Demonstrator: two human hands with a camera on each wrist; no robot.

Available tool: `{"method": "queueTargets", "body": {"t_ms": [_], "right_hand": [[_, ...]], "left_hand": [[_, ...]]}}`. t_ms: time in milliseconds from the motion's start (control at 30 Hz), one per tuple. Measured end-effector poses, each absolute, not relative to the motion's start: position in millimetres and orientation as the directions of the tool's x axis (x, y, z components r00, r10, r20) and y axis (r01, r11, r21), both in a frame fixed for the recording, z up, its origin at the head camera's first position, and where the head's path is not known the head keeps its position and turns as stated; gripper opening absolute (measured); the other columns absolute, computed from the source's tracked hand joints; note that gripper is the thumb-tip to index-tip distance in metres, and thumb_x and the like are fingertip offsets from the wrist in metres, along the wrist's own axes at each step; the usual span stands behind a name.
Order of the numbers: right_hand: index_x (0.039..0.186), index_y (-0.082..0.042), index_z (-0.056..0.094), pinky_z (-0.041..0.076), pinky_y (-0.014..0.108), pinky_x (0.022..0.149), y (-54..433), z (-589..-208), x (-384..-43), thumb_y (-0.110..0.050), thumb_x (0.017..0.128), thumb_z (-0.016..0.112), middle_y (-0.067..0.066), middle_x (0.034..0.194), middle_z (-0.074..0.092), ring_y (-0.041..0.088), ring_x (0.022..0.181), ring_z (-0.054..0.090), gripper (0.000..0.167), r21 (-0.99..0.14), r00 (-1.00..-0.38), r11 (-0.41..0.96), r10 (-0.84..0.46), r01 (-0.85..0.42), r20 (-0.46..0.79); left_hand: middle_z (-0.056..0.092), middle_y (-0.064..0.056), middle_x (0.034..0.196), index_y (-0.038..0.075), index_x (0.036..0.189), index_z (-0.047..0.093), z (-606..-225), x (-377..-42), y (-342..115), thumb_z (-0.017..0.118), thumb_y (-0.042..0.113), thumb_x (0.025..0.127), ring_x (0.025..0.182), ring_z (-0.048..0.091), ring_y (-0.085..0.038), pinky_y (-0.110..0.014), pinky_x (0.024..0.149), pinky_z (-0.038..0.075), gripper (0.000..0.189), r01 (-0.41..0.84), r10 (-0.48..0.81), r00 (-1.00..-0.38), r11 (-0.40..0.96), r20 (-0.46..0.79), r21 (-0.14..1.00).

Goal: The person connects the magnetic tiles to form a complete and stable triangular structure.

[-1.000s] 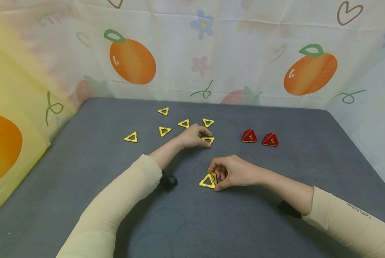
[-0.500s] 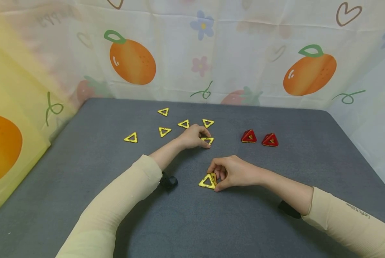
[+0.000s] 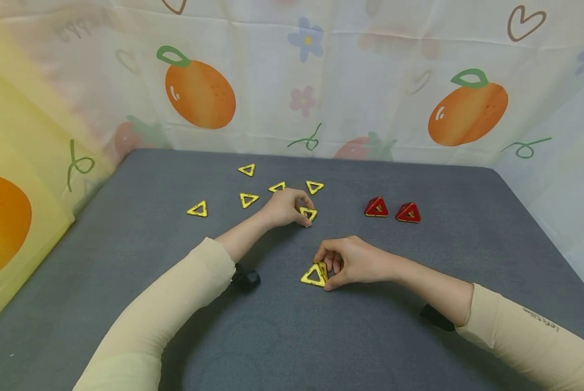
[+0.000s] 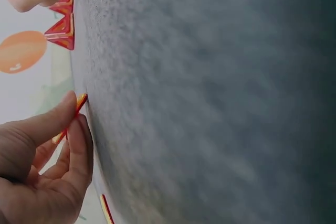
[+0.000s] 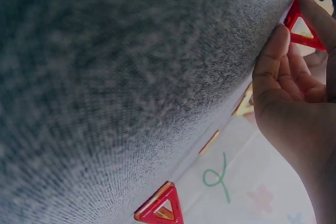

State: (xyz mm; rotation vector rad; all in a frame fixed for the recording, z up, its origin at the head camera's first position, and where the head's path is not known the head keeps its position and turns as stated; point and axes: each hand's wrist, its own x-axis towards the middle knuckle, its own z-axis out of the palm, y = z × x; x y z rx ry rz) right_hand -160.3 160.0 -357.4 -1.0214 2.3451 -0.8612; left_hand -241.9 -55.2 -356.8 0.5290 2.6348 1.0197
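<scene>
My left hand [image 3: 287, 207] pinches a yellow triangular magnetic tile [image 3: 309, 213] by its edge, thumb against fingers. In the left wrist view that tile [image 4: 81, 103] is tilted close over the table. Nearer the front, my right hand [image 3: 357, 260] grips yellow triangle tiles [image 3: 307, 281] that lean together, upright on the table. The right wrist view shows the red back of one tile [image 5: 310, 41] between thumb and fingers. Part of the leaning group is hidden by the fingers.
Several loose yellow triangle tiles [image 3: 249, 200] lie flat at the back and left of the grey table [image 3: 252, 347]. Two red pyramids, a left one [image 3: 376, 207] and a right one [image 3: 408, 213], stand at the right. A printed curtain [image 3: 370, 81] hangs behind the table.
My left hand has lifted the yellow triangle tile's edge and drawn it slightly left and nearer; the tile now tilts. The right hand keeps its grip in place.
</scene>
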Motion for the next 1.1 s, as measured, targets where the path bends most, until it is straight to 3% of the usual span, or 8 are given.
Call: {"method": "queueTargets", "body": {"t_ms": [267,533,1100], "right_hand": [[0.108,-0.018,0.066,0.052,0.02,0.066,159.2,-356.9,-160.2,-0.023,0.076,0.087,-0.001,0.085,0.064,0.005,0.073,0.058,0.039,-0.694,-0.632,0.534,-0.761,-0.483,-0.146],[0.108,-0.018,0.066,0.052,0.02,0.065,158.4,-356.5,-159.8,-0.024,0.076,0.087,0.0,0.085,0.064,0.005,0.073,0.058,0.039,-0.685,-0.635,0.543,-0.758,-0.486,-0.15],[0.108,-0.018,0.066,0.052,0.021,0.065,158.5,-356.1,-159.0,-0.024,0.076,0.086,0.0,0.084,0.064,0.005,0.072,0.057,0.038,-0.682,-0.634,0.541,-0.76,-0.492,-0.146]], "left_hand": [[0.061,-0.002,0.084,0.013,0.11,0.071,-357.1,-232.4,-77.4,0.084,0.02,0.079,0.075,0.05,-0.015,-0.026,0.065,0.042,0.034,0.173,0.444,-0.88,0.628,-0.166,0.759],[0.07,-0.001,0.085,0.01,0.107,0.069,-352.8,-210.7,-90.9,0.083,0.015,0.08,0.075,0.063,-0.01,-0.024,0.068,0.048,0.031,0.185,0.516,-0.841,0.556,-0.162,0.81],[0.072,-0.004,0.087,0.008,0.103,0.07,-358.1,-179.5,-88.4,0.084,0.01,0.077,0.072,0.064,-0.008,-0.024,0.067,0.051,0.03,0.176,0.606,-0.773,0.488,-0.187,0.855]]}}
